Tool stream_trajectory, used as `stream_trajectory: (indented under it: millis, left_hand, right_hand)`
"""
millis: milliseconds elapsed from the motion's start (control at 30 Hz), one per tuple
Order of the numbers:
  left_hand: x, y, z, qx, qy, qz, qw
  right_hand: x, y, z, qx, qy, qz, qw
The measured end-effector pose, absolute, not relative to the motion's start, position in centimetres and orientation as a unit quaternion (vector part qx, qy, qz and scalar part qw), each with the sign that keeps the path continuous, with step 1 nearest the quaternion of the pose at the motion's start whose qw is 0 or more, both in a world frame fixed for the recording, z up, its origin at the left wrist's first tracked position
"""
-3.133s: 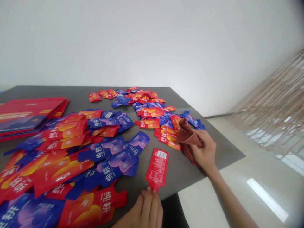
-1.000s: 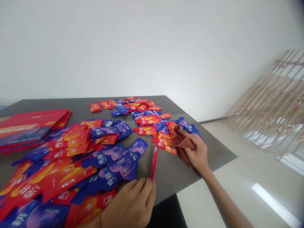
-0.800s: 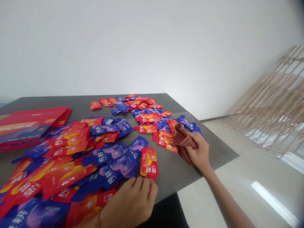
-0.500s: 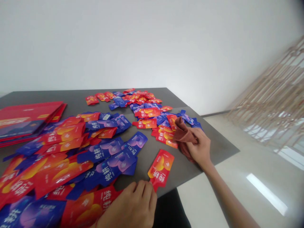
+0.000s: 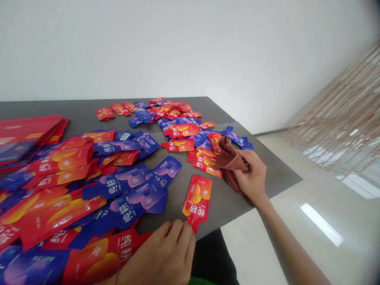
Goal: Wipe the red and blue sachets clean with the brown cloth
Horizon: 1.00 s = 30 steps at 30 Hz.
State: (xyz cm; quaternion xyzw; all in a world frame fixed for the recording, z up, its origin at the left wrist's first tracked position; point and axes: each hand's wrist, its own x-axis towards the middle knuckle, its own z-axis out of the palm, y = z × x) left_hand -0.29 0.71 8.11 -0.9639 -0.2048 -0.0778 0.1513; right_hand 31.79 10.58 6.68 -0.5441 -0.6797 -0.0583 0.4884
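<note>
A red and orange pouch lies face up on the dark grey table, near its front edge. My left hand is closed, its fingertips pinching the pouch's narrow bottom end. My right hand rests on the table to the right, closed around a bunched brown cloth. The cloth touches the edge of a heap of red and blue pouches.
Many more red and blue pouches cover the table's left and middle. A stack of flat red sheets lies at the far left. A white wall stands behind. A slatted wooden frame leans over the glossy floor at right.
My left hand has flipped the red pouch from its back side to its orange front and laid it flat. My right hand has stayed on the cloth. The camera has tilted down slightly.
</note>
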Motion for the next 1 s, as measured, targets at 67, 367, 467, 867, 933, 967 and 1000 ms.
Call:
stream_trajectory:
  millis: [67, 367, 467, 867, 933, 967, 1000]
  left_hand:
    - [-0.4, 0.6, 8.2, -0.964, -0.204, -0.087, 0.148]
    - [-0.4, 0.4, 8.8, -0.949, -0.191, -0.172, 0.180]
    - [-0.2, 0.3, 8.4, -0.946, -0.206, -0.179, 0.175]
    - [-0.4, -0.4, 7.5, -0.942, -0.230, -0.184, 0.163]
    - [-0.3, -0.4, 7.3, -0.939, -0.225, -0.196, 0.171]
    - [-0.2, -0.4, 7.1, -0.939, -0.223, -0.199, 0.172]
    - [-0.2, -0.4, 7.0, -0.939, -0.224, -0.198, 0.171]
  right_hand:
    - [31.7, 10.5, 6.8, -0.547, -0.678, -0.057, 0.488]
    - [31.8, 10.5, 6.7, -0.537, -0.685, -0.060, 0.488]
    - [31.9, 10.4, 6.5, -0.539, -0.685, -0.061, 0.486]
    - [31.9, 10.4, 6.6, -0.550, -0.685, -0.060, 0.473]
    - [31.9, 10.4, 6.6, -0.551, -0.685, -0.058, 0.473]
    - [31.9, 10.4, 6.6, -0.550, -0.685, -0.058, 0.473]
    - [31.9, 10.4, 6.6, -0.549, -0.686, -0.058, 0.474]
